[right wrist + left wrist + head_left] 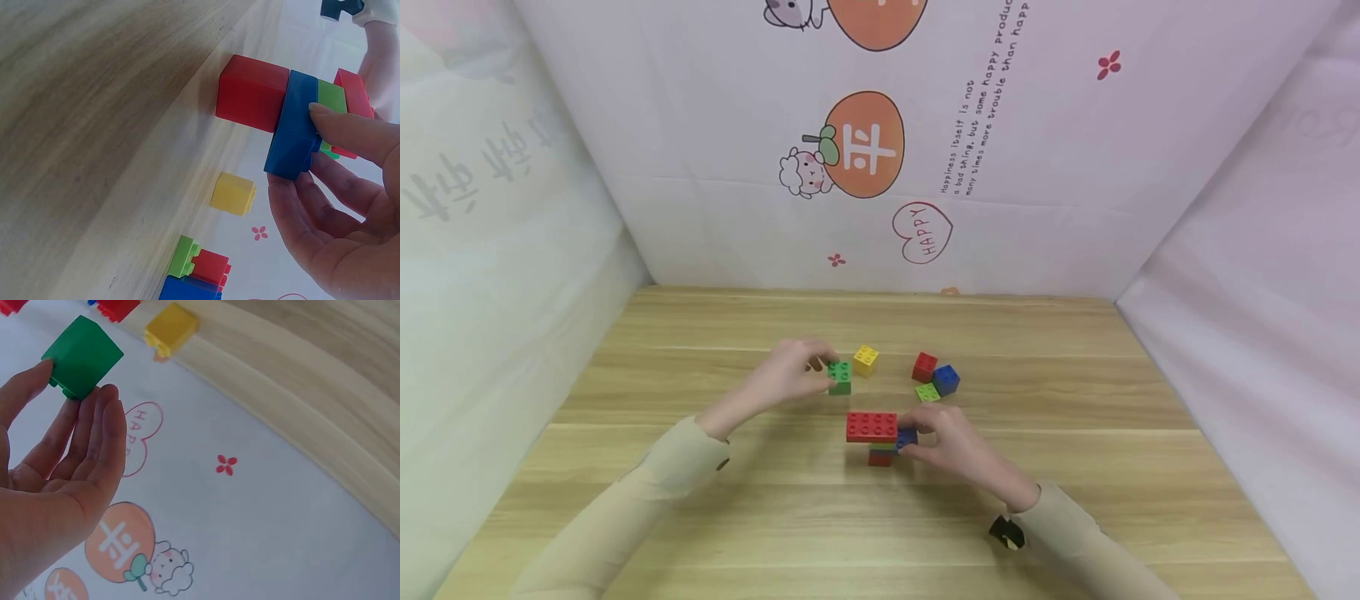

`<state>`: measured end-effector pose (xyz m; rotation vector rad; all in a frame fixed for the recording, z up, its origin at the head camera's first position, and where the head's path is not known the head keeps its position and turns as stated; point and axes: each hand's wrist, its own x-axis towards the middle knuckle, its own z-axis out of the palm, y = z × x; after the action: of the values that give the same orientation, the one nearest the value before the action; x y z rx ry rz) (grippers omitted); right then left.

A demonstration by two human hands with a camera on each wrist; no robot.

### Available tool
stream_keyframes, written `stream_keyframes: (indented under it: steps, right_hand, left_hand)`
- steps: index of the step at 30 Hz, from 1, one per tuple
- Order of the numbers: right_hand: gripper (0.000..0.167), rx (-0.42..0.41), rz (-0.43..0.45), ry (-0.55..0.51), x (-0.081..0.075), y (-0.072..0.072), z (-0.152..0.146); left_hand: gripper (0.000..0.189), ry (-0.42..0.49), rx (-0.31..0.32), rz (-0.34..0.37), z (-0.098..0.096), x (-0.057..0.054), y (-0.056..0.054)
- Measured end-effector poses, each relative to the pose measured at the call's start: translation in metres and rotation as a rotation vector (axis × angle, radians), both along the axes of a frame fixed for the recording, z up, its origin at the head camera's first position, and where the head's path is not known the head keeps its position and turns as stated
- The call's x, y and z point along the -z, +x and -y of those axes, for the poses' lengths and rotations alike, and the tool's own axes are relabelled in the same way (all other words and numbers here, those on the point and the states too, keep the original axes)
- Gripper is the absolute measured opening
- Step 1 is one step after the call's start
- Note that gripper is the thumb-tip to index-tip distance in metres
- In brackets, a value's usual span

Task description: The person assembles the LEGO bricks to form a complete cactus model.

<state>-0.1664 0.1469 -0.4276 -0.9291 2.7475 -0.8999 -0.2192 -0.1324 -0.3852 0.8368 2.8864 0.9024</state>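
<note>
My left hand (790, 371) pinches a green toy building block (840, 379) between thumb and fingers; in the left wrist view the block (81, 356) sits at the fingertips with its studs towards the hand. A small stack stands nearer me. From the bottom it has a red block (253, 92), a longer blue brick (292, 125), a thin light green brick (332, 100) and a long red brick (871, 427) on top. My right hand (951, 443) grips the blue brick's end, which juts out to the right; the thumb lies along its side.
Beyond the stack, a yellow block (866, 361) stands just right of the green one. Further right, a red block (925, 367), a blue block (946, 380) and a thin light green brick (928, 392) lie close together. A printed white cloth (1037, 242) walls the wooden table (700, 533).
</note>
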Motion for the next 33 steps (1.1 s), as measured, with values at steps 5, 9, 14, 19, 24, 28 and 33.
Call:
stream_keyframes:
  steps: [5,9,14,19,24,28,33]
  right_hand:
    - [0.029,-0.006,-0.005,-0.003,0.001,0.0,0.0]
    - [0.029,-0.01,-0.007,-0.008,0.001,0.0,0.001]
    - [0.028,-0.011,-0.018,-0.012,0.002,0.0,0.001]
    - [0.029,0.002,-0.013,-0.018,0.003,-0.001,0.001]
    - [0.029,0.003,-0.016,-0.017,0.003,-0.001,0.001]
    - [0.029,-0.005,-0.023,-0.017,0.004,-0.001,0.001]
    - [0.03,-0.003,-0.021,-0.02,0.004,-0.002,0.001]
  left_hand:
    - [0.027,0.003,0.022,-0.038,0.004,-0.01,0.011]
    - [0.028,0.011,0.025,-0.036,0.007,-0.017,0.019]
    - [0.027,0.044,0.05,-0.054,0.011,-0.025,0.028]
    - [0.025,0.062,0.086,-0.036,0.013,-0.028,0.037]
    - [0.025,0.069,0.13,-0.055,0.011,-0.028,0.045]
    - [0.026,0.067,0.135,-0.062,0.009,-0.028,0.049]
    - [0.027,0.045,0.144,-0.068,0.006,-0.028,0.052]
